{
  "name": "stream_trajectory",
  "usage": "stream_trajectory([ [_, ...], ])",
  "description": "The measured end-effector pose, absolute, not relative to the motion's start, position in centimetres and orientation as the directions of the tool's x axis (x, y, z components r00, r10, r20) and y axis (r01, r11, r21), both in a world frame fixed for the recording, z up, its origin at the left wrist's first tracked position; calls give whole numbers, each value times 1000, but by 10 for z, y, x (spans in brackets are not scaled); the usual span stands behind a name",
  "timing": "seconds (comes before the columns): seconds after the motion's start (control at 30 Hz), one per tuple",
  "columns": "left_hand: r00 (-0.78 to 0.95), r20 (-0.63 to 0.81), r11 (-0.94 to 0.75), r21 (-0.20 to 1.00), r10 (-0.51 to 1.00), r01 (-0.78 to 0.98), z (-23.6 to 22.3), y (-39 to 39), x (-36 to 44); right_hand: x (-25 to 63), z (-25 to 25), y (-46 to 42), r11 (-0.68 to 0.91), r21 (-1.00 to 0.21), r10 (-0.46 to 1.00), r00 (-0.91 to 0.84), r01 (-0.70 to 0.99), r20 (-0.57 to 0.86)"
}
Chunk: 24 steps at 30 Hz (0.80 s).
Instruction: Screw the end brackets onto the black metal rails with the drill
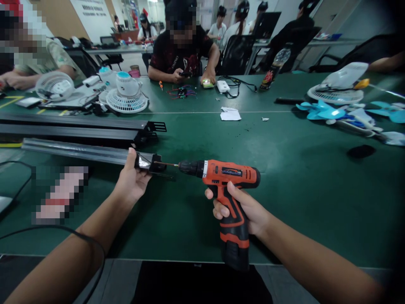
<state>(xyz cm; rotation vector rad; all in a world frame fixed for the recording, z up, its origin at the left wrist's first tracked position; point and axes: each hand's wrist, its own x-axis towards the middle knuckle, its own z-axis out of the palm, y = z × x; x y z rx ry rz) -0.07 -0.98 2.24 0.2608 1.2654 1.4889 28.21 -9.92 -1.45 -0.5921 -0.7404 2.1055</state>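
Two bare hands are busy over the near middle of the table. The right hand (257, 215) has its fingers wrapped around the handle of an orange and black drill (232, 171). Its palm is partly hidden behind the handle, and I cannot tell if a finger presses the trigger. The left hand (134, 185) is clamped on the right end of a long see-through bar (79, 152), thumb on top. Its other fingers are mostly hidden underneath. The thin bit (167, 164) of the drill points left at the end of the bar; what its tip touches is too small to tell.

Just behind lie long black bars (69, 132), cut off at the left. A pink thing (65, 190) near the left is blurred into squares. A black cord (90, 238) crosses the left arm and runs out of sight.

The table (300, 202) is green, with a pale line across it. On its far side are white fans (128, 101) on the left, torn paper (230, 115) in the middle, a bottle (275, 67), and blue fan blades (322, 110) on the right. A person (177, 50) sits across, face hidden by squares. Farther back are black chairs (237, 55) and more people. The right edge is dark.
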Motion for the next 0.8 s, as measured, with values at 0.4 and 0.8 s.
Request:
stream_trajectory([
  [0.4, -463, -394, 52, 802, 794, -595, 21, -14, 8, 281, -17, -99, -505, -699, 815, -547, -507, -192],
  [0.8, -275, -498, 293, 786, 822, -544, 37, -15, -10, 280, -16, -95, -528, -665, 805, -562, -528, -192],
])
